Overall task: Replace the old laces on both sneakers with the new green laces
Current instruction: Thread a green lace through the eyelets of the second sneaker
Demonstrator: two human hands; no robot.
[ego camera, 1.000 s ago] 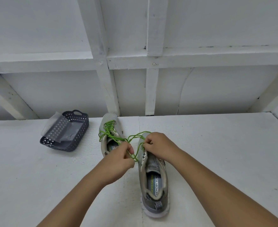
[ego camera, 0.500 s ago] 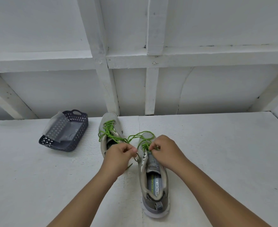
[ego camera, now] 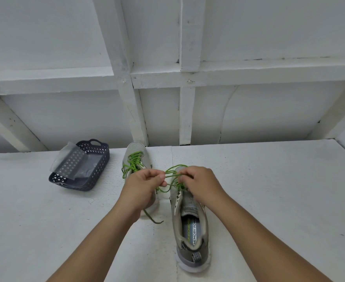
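The left hand [ego camera: 145,185] and right hand [ego camera: 198,183] each pinch a strand of the green lace [ego camera: 172,176] above the near sneaker [ego camera: 190,224], probably to form the bow. Both grips are pressed on thin round cord. The far sneaker [ego camera: 136,157], grey mesh, is already laced green. A perforated basket [ego camera: 82,169] sits on the rough white worktop [ego camera: 269,190].

A white table [ego camera: 269,190] carries two grey sneakers [ego camera: 192,224] and a dark basket [ego camera: 82,165].

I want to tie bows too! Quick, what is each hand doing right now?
Left hand: closed, pinching the green lace.
Right hand: closed, pinching the same green lace over the near sneaker.
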